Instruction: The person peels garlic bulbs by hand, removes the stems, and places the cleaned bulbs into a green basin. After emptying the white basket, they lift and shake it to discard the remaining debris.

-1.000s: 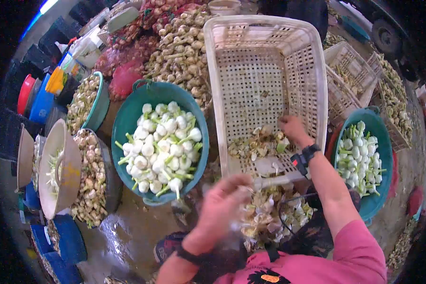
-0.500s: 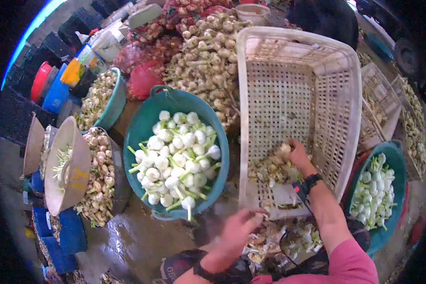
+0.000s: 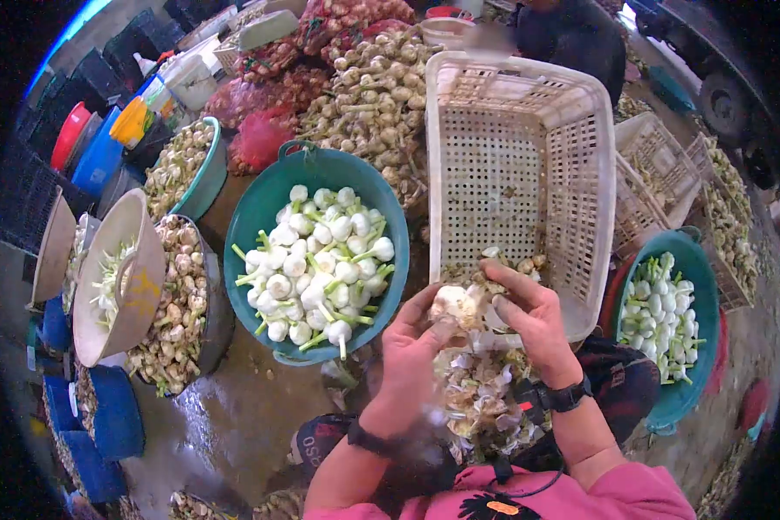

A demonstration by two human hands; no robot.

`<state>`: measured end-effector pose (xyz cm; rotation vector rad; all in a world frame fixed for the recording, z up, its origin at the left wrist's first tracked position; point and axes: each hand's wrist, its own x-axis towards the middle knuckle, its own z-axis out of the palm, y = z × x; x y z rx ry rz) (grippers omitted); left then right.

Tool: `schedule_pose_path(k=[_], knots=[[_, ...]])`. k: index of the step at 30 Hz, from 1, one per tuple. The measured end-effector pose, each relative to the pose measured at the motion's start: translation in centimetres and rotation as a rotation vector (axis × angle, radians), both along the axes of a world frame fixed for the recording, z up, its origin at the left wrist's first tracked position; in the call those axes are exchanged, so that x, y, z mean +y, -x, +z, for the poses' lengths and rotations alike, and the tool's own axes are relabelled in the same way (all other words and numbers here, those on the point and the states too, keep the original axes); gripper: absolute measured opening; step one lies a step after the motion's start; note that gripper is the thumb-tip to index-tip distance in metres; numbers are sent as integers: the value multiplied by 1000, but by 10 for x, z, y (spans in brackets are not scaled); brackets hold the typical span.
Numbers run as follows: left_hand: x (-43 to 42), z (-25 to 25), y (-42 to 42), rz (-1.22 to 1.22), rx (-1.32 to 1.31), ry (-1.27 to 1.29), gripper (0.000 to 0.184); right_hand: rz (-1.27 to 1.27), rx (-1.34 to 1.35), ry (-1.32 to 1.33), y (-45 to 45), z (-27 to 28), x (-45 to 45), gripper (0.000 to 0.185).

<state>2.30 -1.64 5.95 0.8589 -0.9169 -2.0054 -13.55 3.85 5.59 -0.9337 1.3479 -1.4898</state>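
White lettering, perhaps "OSO", shows on the near-left trouser leg (image 3: 316,444), and the yellow writing on the tilted tub (image 3: 104,325) at left is unreadable. The left hand (image 3: 412,355) grips a garlic bulb (image 3: 456,307) over the crate's (image 3: 605,173) near edge, partly hiding it, while the right hand's (image 3: 537,325) fingers curl at its skins. Green basins (image 3: 241,260) of white garlic stand left and right, a person (image 3: 581,43) beyond the crate.

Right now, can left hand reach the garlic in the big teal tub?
Probably yes: nothing visible lies between the left hand and the open tub, though that hand holds a bulb.
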Motion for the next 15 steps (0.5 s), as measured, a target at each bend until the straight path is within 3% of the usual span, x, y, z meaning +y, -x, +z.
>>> schedule_pose_path(k=[2,3,6,11,15], knots=[[4,-3,-4,-31,-42,131,44,17,334,-27,3,8,9,34],[6,-12,-4,-41,-77,218,45,-42,515,92,-7,16,8,26],[10,-15,-2,-8,-242,527,42,-56,861,149,-15,19,13,18],[9,-10,-5,40,-533,979,39,5,978,112,-19,29,17,10],[11,-11,0,96,-534,917,43,-108,1006,157,-22,18,16,18]])
